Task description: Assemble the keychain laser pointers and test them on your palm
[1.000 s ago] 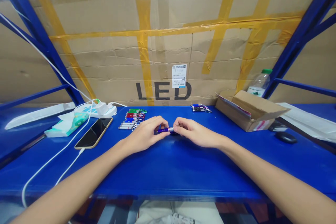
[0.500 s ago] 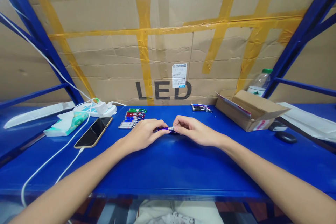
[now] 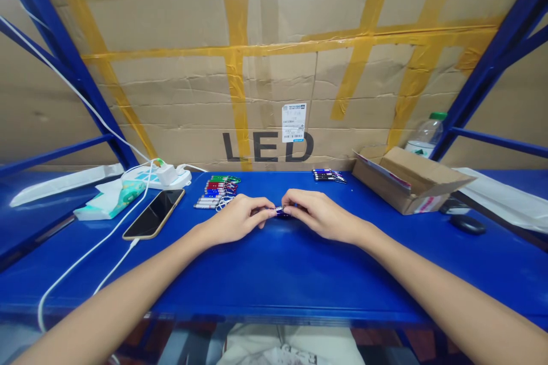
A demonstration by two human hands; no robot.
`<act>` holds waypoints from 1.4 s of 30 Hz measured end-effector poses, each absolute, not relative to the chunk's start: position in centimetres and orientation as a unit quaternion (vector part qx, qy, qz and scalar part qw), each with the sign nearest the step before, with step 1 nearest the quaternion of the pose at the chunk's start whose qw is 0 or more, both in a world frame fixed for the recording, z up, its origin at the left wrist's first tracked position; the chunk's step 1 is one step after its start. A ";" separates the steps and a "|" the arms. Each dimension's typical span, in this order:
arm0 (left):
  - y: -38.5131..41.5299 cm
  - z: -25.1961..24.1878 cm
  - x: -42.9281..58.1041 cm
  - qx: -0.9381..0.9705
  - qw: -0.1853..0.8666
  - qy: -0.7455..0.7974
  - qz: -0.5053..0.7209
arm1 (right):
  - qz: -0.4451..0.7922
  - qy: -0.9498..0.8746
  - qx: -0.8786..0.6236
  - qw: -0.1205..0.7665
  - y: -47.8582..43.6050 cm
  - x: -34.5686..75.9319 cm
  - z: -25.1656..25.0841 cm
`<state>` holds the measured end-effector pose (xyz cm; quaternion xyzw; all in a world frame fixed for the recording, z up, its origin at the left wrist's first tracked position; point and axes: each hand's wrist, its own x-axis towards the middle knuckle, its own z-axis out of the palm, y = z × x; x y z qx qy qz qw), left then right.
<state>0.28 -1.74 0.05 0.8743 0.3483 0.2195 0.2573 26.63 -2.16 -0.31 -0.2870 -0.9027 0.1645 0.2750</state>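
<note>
Over the middle of the blue table, a small blue-purple and silver keychain flashlight [image 3: 279, 210] is pinched between my two hands. My left hand [image 3: 237, 219] grips one end with thumb and fingers. At the other end, the fingertips of my right hand [image 3: 321, 214] are closed on it. Much of its body is hidden by the fingers. Just beyond my left hand lies a row of similar flashlights [image 3: 216, 191] in green, red, blue and silver, with clips and cords. Farther right rests a small group of dark blue and black ones [image 3: 325, 175].
A phone [image 3: 154, 214] on a charging cable, a tissue pack [image 3: 112, 198] and a power strip [image 3: 171, 179] occupy the left side. To the right are an opened cardboard box [image 3: 411, 179], a bottle [image 3: 428, 136] and a black mouse [image 3: 467, 224]. Large taped cardboard [image 3: 180, 102] closes off the back.
The fingers have shifted slightly around the flashlight, and less of its left part shows now. Both hands stay in nearly the same place. The whole view has moved a little.
</note>
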 end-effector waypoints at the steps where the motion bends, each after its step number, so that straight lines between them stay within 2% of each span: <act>1: -1.7 0.1 0.3 0.868 0.273 0.353 0.218 | 0.159 -0.905 -0.284 0.275 -2.2 26.7 -0.3; 8: -1.5 -0.3 0.4 0.823 0.394 0.349 0.216 | 0.120 -0.910 -0.290 0.272 -2.4 26.8 0.1; 21: -1.2 -0.8 0.6 0.817 0.371 0.358 0.258 | 0.155 -0.880 -0.355 0.273 -2.4 27.1 1.1; 26: -1.2 -0.8 0.6 0.823 0.366 0.357 0.247 | 0.155 -0.867 -0.422 0.216 -1.1 29.0 2.3; 29: -1.1 -0.8 0.5 0.829 0.362 0.351 0.242 | 0.185 -0.858 -0.455 0.151 -0.4 30.4 2.7; 35: -1.0 -1.1 0.3 0.838 0.340 0.347 0.249 | 0.259 -0.859 -0.441 0.034 0.1 32.1 2.5; 42: -1.1 -1.1 0.3 0.844 0.333 0.343 0.240 | 0.269 -0.851 -0.450 -0.008 -0.1 32.0 2.4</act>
